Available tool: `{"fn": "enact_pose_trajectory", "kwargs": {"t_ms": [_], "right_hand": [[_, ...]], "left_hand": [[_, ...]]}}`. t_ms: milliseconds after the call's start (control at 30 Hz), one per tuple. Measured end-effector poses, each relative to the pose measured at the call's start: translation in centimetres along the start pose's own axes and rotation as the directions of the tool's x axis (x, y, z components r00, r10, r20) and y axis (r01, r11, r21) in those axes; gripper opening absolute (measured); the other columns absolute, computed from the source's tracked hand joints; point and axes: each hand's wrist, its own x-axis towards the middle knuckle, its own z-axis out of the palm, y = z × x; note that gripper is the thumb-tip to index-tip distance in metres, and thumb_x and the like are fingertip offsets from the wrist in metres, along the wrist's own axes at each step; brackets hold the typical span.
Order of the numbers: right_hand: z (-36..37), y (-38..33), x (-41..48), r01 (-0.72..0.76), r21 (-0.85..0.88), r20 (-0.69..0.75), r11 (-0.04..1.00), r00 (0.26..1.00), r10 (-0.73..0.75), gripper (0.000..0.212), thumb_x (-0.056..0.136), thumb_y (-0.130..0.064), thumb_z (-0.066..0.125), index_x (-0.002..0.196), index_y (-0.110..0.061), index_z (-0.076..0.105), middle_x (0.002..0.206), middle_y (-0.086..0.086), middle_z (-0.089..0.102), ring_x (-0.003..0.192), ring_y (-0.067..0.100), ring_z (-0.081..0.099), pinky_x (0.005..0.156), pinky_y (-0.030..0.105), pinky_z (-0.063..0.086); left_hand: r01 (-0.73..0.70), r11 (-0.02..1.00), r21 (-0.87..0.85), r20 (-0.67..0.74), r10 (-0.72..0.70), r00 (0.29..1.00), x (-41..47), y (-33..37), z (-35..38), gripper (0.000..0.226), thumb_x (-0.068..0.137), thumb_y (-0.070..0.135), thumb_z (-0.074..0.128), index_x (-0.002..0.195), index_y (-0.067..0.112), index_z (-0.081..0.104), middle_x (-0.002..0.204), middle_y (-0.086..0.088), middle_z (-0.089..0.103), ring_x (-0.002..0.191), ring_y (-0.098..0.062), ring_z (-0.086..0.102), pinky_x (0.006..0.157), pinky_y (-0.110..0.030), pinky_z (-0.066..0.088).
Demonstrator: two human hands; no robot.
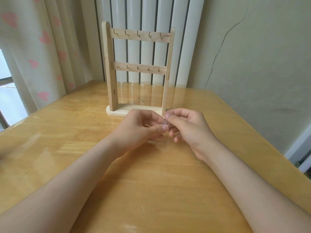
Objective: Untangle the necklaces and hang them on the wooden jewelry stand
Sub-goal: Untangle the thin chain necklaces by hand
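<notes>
A thin silvery necklace tangle [164, 122] is pinched between the fingertips of both hands, just above the table. My left hand [139, 130] grips it from the left, thumb on top. My right hand [188, 125] grips it from the right with thumb and forefinger. Most of the chain is hidden by the fingers. The wooden jewelry stand [137, 68] stands upright right behind the hands, with two crossbars of small brass hooks. Every hook is bare.
The glossy wooden table [151, 174] stretches to a right edge that runs diagonally. A white radiator [148, 14] stands behind the stand. A heart-print curtain [42, 47] and a window are at the left.
</notes>
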Motion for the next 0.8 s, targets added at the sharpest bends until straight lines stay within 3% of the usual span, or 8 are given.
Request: {"fn": "enact_pose_trajectory", "kwargs": {"t_ms": [233,400,600,800], "right_hand": [[-0.3,-0.4,0.1,-0.041,0.019,0.058,0.999,0.998,0.04,0.014,0.102,-0.005,0.061,0.109,-0.007,0.072,0.071,0.005,0.063,0.057,0.02,0.059,0.047,0.029,0.045],[-0.1,-0.5,-0.3,-0.045,-0.032,0.081,0.998,0.996,0.048,0.011,0.1,-0.01,0.068,0.109,-0.006,0.073,0.073,0.01,0.071,0.056,0.026,0.066,0.046,0.03,0.049],[0.3,0.0,-0.6,0.025,-0.192,0.131,0.981,0.991,0.001,0.015,0.105,-0.021,0.067,0.107,-0.007,0.071,0.08,0.013,0.078,0.054,0.03,0.072,0.04,0.028,0.048],[0.0,-0.5,-0.6,-0.062,-0.166,0.15,0.984,0.985,0.087,0.012,0.106,-0.017,0.061,0.102,-0.008,0.067,0.083,0.014,0.075,0.06,0.035,0.073,0.042,0.029,0.047]], "left_hand": [[0.023,0.999,-0.04,-0.117,-0.027,0.993,0.2,0.0,-0.1,0.015,0.105,0.024,0.069,0.107,0.014,0.08,0.099,-0.004,0.082,0.089,-0.021,0.08,0.092,-0.047,0.062],[-0.065,0.995,0.081,-0.231,0.082,0.969,0.2,0.0,-0.1,0.012,0.1,0.019,0.069,0.093,0.013,0.077,0.09,-0.003,0.079,0.082,-0.017,0.079,0.09,-0.051,0.063],[-0.153,0.929,0.338,-0.195,0.228,0.954,0.1,-0.7,0.3,0.016,0.094,0.036,0.066,0.086,0.022,0.067,0.081,0.003,0.074,0.075,-0.019,0.074,0.074,-0.046,0.061],[-0.237,0.9,0.365,-0.089,0.287,0.954,0.2,-1.4,0.7,0.012,0.11,0.029,0.057,0.104,0.021,0.062,0.084,0.007,0.071,0.073,-0.014,0.071,0.072,-0.041,0.058]]}}
